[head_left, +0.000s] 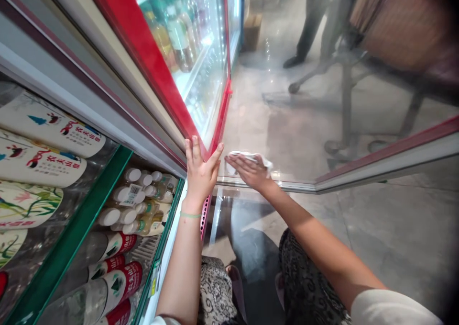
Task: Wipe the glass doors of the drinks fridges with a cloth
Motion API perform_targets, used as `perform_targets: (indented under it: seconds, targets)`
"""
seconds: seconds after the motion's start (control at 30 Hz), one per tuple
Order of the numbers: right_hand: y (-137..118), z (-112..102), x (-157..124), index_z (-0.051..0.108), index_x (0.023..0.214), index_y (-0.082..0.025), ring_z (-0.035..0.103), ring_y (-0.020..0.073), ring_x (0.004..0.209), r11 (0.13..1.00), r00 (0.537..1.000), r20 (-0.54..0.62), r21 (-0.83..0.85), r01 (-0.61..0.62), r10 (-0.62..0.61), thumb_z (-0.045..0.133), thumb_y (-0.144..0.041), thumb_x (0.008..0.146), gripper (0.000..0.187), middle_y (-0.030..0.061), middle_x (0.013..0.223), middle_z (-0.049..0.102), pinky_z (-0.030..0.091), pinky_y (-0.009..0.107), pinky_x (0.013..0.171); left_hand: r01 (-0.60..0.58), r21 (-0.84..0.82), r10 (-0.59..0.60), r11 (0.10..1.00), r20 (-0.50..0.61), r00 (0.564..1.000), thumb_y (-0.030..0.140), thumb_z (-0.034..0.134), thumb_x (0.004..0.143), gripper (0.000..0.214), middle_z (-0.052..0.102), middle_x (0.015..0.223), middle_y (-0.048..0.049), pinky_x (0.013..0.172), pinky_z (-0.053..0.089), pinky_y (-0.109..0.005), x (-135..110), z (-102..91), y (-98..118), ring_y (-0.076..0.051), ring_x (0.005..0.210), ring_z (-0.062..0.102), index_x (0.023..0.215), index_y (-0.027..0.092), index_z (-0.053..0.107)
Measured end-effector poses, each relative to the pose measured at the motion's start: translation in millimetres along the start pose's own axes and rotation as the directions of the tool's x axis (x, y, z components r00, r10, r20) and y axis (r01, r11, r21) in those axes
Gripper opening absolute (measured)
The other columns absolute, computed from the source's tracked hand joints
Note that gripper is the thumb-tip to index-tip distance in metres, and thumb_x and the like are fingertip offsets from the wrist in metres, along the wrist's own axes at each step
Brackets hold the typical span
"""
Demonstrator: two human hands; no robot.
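Observation:
My left hand [201, 174] lies with its fingers spread against the edge of the cooler's frame, at the lower corner of the red door frame [154, 71]. A thin green band circles that wrist. To its right, my right hand [249, 170] presses a white cloth [265, 163] flat against the lower part of a glass door [287, 138]. The cloth looks like a wipe or folded tissue, partly covered by the fingers. Along the bottom of this glass runs a pale metal frame [315, 187].
Large water bottles [53, 164] and small white-capped bottles [132, 224] stand on green-edged shelves at the left. Another cooler section holds drinks [179, 33]. Beyond the glass are a cart [344, 100], a person's legs [311, 23] and a cardboard box [252, 30].

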State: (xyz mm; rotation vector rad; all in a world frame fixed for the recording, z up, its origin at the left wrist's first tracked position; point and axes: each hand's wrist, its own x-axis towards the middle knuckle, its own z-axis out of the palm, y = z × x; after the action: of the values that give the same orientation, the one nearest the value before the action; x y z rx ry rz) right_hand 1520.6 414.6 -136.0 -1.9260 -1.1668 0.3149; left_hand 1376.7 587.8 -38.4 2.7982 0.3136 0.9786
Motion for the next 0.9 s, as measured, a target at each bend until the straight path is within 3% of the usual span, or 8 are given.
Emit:
perform_targets:
  seconds: [0.13,0.27,0.43,0.5,0.63,0.73,0.8,0.9]
  targets:
    - [19,-55,-37,0.069,0.132,-0.045,0.054,0.0304,0.142,0.946,0.969,-0.246,-0.304,-0.111,0.035,0.048,-0.027,0.097,0.045,0.0004,0.136,0.071,-0.004,0.065,0.126,-0.005,-0.051,0.005,0.999,-0.011,1.0,0.019,0.066,0.092,0.076,-0.02,0.173,0.0035,0.125,0.013,-0.071,0,3.7,3,-0.042,0.158,-0.017,0.158,0.042,0.036]
    - [16,-55,-41,0.07,0.133,-0.039,0.036,0.0306,0.154,0.823,0.869,-0.478,-0.54,-0.176,-0.127,0.048,-0.022,0.096,0.046,0.0046,0.133,0.072,-0.019,0.066,0.12,-0.031,-0.065,0.027,0.997,-0.056,0.998,0.029,0.074,0.089,0.09,-0.038,0.165,0.003,0.122,0.005,-0.075,3,21.8,6,-0.045,0.153,-0.027,0.162,0.042,0.023]
    - [4,-72,-30,0.043,0.15,-0.054,0.022,0.0105,0.157,0.623,0.901,-0.183,-0.773,0.115,-0.394,0.048,-0.015,0.098,0.065,-0.0141,0.145,0.063,-0.014,0.046,0.127,0.04,-0.021,-0.04,0.999,-0.015,0.999,0.043,0.085,0.079,0.117,-0.052,0.155,-0.0073,0.113,-0.005,-0.083,7,47.1,6,-0.052,0.145,-0.037,0.165,0.037,0.006]
    - [6,-93,-32,0.042,0.151,-0.055,0.014,0.0119,0.159,0.594,0.88,-0.258,-0.804,0.033,-0.398,0.049,-0.015,0.097,0.067,-0.0154,0.151,0.057,-0.013,0.049,0.128,0.097,-0.037,-0.097,0.995,0.016,0.995,0.046,0.083,0.08,0.114,-0.05,0.156,-0.0095,0.112,-0.007,-0.083,8,50.4,5,-0.05,0.144,-0.039,0.166,0.033,0.009]
    - [14,-115,-43,0.049,0.152,-0.041,-0.002,0.0234,0.161,0.549,0.802,-0.46,-0.81,-0.205,-0.38,0.05,-0.016,0.095,0.062,-0.003,0.159,0.049,-0.015,0.067,0.123,0.176,-0.08,-0.172,0.981,0.048,0.984,0.056,0.08,0.079,0.113,-0.048,0.158,-0.0131,0.109,-0.013,-0.083,8,51.7,9,-0.049,0.141,-0.043,0.166,0.024,0.014]
    - [20,-115,-53,0.046,0.152,-0.047,0.0,0.0115,0.16,0.452,0.885,-0.195,-0.892,0.02,-0.424,0.046,-0.012,0.096,0.066,-0.0112,0.157,0.051,-0.01,0.053,0.129,0.154,-0.086,-0.152,0.984,0.033,0.988,0.061,0.077,0.08,0.121,-0.051,0.155,-0.0173,0.111,-0.011,-0.081,6,56.6,24,-0.049,0.142,-0.043,0.166,0.02,0.004]
    - [27,-122,-61,0.043,0.151,-0.052,0.002,0.0057,0.159,0.389,0.897,-0.074,-0.914,0.114,-0.436,0.044,-0.01,0.096,0.07,-0.0169,0.155,0.052,-0.008,0.044,0.13,0.135,-0.078,-0.134,0.988,0.022,0.991,0.063,0.076,0.08,0.124,-0.049,0.155,-0.0216,0.112,-0.009,-0.08,3,62.2,36,-0.049,0.143,-0.041,0.166,0.016,-0.001]
    - [43,-139,-70,0.049,0.15,-0.047,-0.003,0.0141,0.161,0.435,0.845,-0.303,-0.896,-0.094,-0.441,0.048,-0.015,0.094,0.064,-0.0102,0.158,0.051,-0.01,0.056,0.129,0.174,-0.073,-0.172,0.982,0.044,0.984,0.066,0.075,0.08,0.128,-0.038,0.159,-0.0309,0.112,-0.006,-0.082,2,70.6,51,-0.052,0.147,-0.033,0.165,0.011,-0.002]
